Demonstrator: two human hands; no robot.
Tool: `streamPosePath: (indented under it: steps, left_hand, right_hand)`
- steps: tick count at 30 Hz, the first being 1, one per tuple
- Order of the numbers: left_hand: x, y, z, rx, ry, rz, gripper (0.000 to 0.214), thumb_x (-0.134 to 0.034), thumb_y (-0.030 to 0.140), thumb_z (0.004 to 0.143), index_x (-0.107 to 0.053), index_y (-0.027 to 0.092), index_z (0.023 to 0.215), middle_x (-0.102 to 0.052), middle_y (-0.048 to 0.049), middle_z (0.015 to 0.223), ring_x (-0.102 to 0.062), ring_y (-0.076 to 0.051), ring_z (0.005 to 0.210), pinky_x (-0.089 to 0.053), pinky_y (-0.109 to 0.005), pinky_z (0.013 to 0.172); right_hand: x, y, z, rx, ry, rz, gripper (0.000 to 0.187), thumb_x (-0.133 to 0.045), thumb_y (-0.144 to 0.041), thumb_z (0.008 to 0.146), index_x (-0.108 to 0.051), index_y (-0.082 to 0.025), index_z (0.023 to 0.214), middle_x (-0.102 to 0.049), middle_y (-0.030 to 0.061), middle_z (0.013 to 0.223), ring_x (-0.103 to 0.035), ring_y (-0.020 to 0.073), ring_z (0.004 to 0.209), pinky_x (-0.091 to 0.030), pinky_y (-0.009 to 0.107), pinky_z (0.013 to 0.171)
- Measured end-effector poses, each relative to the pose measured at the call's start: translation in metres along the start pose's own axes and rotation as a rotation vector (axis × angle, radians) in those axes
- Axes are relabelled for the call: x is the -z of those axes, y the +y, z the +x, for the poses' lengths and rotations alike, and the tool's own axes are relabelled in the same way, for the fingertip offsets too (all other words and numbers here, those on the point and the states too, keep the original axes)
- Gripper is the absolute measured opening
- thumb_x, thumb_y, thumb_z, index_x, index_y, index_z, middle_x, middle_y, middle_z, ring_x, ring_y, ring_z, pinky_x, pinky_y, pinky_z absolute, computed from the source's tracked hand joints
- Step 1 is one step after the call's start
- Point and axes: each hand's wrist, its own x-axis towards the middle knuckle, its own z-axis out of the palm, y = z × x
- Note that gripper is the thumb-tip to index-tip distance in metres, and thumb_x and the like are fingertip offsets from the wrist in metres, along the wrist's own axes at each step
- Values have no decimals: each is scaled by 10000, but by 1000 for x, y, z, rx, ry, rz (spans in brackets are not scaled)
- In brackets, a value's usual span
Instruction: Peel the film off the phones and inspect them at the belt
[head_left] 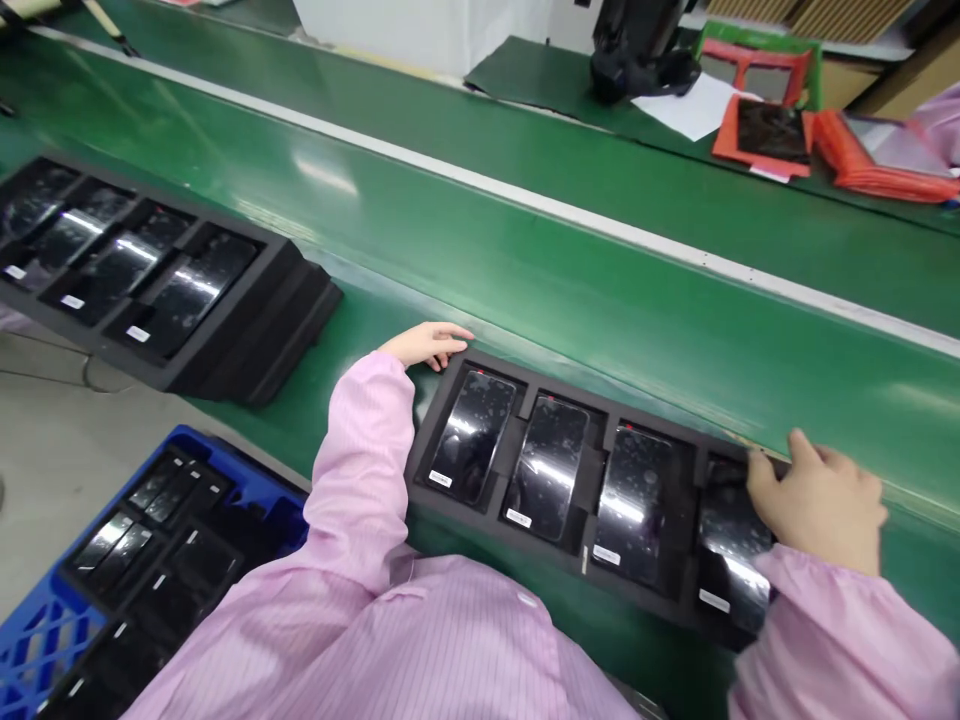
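Note:
A black foam tray (520, 440) lies in front of me on the green bench, a row of dark glass phone screens in its slots. Each screen, such as the leftmost screen (474, 430), bears a small white label at its near end. My left hand (427, 345) grips the tray's far left corner, fingers stretched along the edge. At the other end, my right hand (821, 500) is closed round the far right corner, thumb on the tray's rim. It partly covers the rightmost screen (731, 545).
A stack of similar foam trays (247, 320) stands on the bench at left. Below it, a blue plastic pallet (45, 640) carries more trays of screens. A green conveyor belt (480, 235) runs behind. Orange-framed items (765, 135) and paper (690, 108) lie beyond, near another person's sleeve (937, 130).

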Motion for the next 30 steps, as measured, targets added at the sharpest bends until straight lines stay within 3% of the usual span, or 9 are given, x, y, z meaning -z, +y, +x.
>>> streamPosePath:
  steps: [2, 5, 7, 9, 13, 18, 23, 30]
  left_hand:
    - [5, -3, 7, -32, 4, -101, 432, -687, 385, 787, -681, 166, 1159, -539, -3, 681, -545, -129, 599, -457, -231, 528]
    - [10, -8, 15, -114, -1, -264, 443, -630, 407, 821, -641, 197, 1211, -512, 9, 731, -519, -108, 651, -471, -220, 600]
    - [10, -10, 18, -144, -29, -343, 447, -630, 405, 821, -637, 198, 1217, -507, 14, 732, -497, -99, 651, -469, -225, 638]
    - [8, -10, 21, -142, -71, -390, 424, -652, 388, 816, -658, 191, 1191, -521, 11, 726, -491, -100, 650, -457, -231, 648]
    - [-1, -4, 26, -186, -131, -402, 344, -643, 347, 851, -691, 190, 1153, -524, 12, 704, -476, -98, 652, -397, -214, 611]
    - [-3, -1, 28, -232, -152, -345, 304, -581, 314, 906, -690, 194, 1164, -517, 18, 700, -466, -89, 650, -368, -203, 594]
    - [-3, -1, 29, -260, -138, -300, 283, -552, 294, 937, -685, 195, 1167, -523, 15, 715, -482, -85, 662, -367, -199, 587]
    - [-2, -3, 30, -256, -108, -268, 255, -539, 251, 960, -686, 196, 1160, -548, 22, 727, -526, -74, 687, -386, -199, 617]
  right_hand:
    - [20, -75, -8, 270, 112, 211, 471, -544, -344, 894, -656, -45, 1240, -669, 291, 1140, -620, 399, 1093, -486, 551, 874]
    - [33, -189, -29, 671, -76, 575, 234, -556, -279, 933, -721, -164, 1054, -748, 96, 1023, -688, 243, 919, -508, 386, 851]
    - [28, -242, -41, 779, -77, 526, 196, -550, -240, 956, -710, -187, 1056, -741, 59, 1020, -665, 228, 906, -469, 387, 824]
    - [17, -269, -50, 809, -50, 450, 211, -535, -222, 968, -684, -184, 1112, -709, 79, 1076, -624, 242, 952, -436, 390, 799]
    - [3, -275, -57, 783, -51, 339, 264, -527, -261, 979, -627, -183, 1211, -652, 116, 1066, -556, 265, 936, -395, 393, 752]
    - [-1, -274, -53, 770, -90, 348, 293, -493, -362, 1005, -601, -171, 1199, -623, 104, 984, -540, 251, 870, -364, 365, 716]
    - [-7, -274, -45, 847, -116, 454, 236, -531, -352, 1000, -625, -179, 1131, -623, 13, 785, -557, 189, 730, -314, 336, 683]
    - [-2, -260, -32, 893, -256, 651, 54, -585, -191, 926, -599, -214, 879, -677, -9, 841, -619, 157, 763, -363, 323, 717]
